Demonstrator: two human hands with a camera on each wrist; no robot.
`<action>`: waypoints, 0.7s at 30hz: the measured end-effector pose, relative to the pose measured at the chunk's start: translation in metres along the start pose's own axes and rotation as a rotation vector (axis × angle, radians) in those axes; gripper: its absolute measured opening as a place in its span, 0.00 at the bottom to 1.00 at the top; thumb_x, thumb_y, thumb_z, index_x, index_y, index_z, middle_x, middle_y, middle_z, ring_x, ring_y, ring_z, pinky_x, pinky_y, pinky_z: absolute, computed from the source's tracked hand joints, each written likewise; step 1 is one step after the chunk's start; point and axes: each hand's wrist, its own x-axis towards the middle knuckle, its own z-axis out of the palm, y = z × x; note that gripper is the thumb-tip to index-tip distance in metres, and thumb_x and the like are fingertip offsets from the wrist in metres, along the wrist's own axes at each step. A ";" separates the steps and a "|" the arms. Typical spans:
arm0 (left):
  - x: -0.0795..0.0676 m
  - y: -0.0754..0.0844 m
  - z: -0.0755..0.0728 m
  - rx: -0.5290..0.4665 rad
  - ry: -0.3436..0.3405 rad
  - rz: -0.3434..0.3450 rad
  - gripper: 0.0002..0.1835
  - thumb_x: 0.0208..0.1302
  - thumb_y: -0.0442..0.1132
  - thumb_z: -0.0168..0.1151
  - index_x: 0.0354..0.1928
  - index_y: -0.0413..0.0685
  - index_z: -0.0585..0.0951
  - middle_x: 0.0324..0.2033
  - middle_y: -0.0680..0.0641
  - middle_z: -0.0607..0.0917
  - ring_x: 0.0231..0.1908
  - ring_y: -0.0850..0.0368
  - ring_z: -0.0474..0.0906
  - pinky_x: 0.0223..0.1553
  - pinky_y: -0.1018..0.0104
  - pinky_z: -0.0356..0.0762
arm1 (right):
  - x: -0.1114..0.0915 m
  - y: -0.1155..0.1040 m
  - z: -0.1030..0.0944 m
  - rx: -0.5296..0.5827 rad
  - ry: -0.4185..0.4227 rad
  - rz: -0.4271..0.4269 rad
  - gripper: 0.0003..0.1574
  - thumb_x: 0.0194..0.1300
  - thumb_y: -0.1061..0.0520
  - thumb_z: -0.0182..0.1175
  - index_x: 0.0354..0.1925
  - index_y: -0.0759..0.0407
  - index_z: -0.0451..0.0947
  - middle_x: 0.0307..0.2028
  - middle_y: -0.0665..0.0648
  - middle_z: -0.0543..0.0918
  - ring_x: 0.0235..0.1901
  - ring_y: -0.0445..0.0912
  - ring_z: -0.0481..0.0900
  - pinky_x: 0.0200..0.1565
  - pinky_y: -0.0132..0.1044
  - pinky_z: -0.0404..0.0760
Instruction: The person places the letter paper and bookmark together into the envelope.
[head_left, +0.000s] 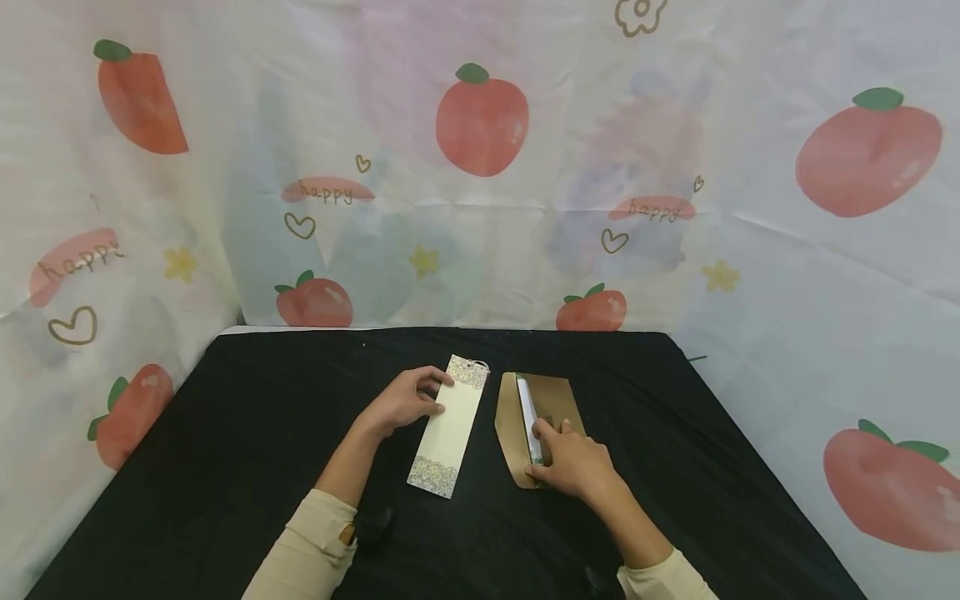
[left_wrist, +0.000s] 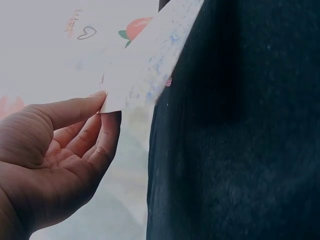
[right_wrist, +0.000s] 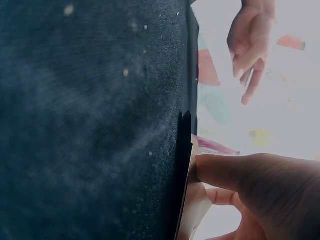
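Note:
A long cream bookmark (head_left: pixel 450 421) with lace-patterned ends and a thin string at its top lies slanted on the black cloth. At its left edge, my left hand (head_left: pixel 408 398) has thumb and fingers on the card; in the left wrist view, that hand (left_wrist: pixel 65 145) pinches a corner of a pale patterned card (left_wrist: pixel 150 70). To the right lies a brown paper envelope (head_left: pixel 510 425), pointed flap to the left, a narrow white piece (head_left: pixel 528 408) along its opening. My right hand (head_left: pixel 573 458) grips the envelope's lower part beside that white piece, hiding some of it.
Black cloth (head_left: pixel 247 467) covers the table. Behind and at both sides hang white sheets (head_left: pixel 480 242) printed with red fruit, hearts and "happy". The envelope and bookmark lie a small gap apart.

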 end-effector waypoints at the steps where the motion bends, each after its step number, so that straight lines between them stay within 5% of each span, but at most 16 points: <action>1: 0.001 0.001 0.000 0.002 -0.001 -0.002 0.20 0.64 0.22 0.68 0.57 0.41 0.82 0.46 0.43 0.84 0.37 0.51 0.82 0.44 0.54 0.80 | 0.001 -0.001 0.000 0.001 0.000 0.000 0.37 0.59 0.39 0.75 0.61 0.49 0.75 0.60 0.78 0.76 0.43 0.69 0.83 0.37 0.65 0.80; 21: 0.011 0.013 0.013 0.030 -0.033 0.019 0.21 0.63 0.21 0.68 0.55 0.45 0.84 0.44 0.46 0.84 0.36 0.51 0.83 0.41 0.54 0.82 | 0.000 0.001 -0.001 -0.013 -0.010 0.006 0.38 0.59 0.38 0.75 0.62 0.49 0.74 0.61 0.78 0.75 0.44 0.70 0.83 0.36 0.64 0.80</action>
